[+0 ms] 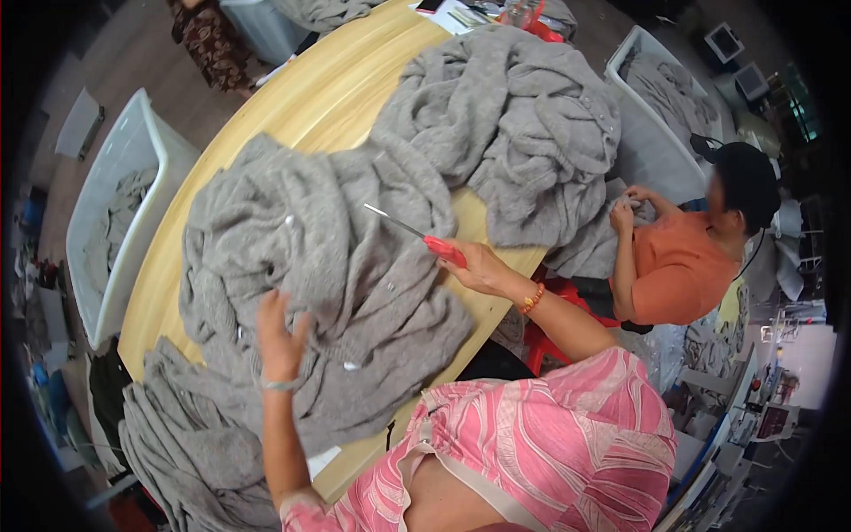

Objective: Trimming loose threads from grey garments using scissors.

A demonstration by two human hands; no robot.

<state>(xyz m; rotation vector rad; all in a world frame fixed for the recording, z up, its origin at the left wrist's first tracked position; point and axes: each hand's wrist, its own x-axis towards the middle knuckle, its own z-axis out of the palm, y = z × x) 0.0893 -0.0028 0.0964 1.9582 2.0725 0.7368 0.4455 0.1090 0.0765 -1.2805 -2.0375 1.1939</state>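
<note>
My right hand (481, 268) is closed round the red handles of a pair of scissors (399, 225), whose slim metal blades point away to the left over the cloth. Above the near pile of grey knit garments (275, 222) my left hand (283, 341) is raised, empty, with thumb and fingers apart and slightly blurred. Small white bits, perhaps tags or buttons, dot the knit. A second grey heap (532, 133) lies farther back on the wooden table (310, 97), and more grey knitwear (177, 443) hangs over the near left edge.
White plastic bins (151, 142) with grey garments stand left of the table; another bin (660, 164) is at the right. A co-worker in an orange shirt (678, 266) sits on the right, handling grey cloth. Papers (456, 19) lie at the far edge. Another person (213, 44) stands at upper left.
</note>
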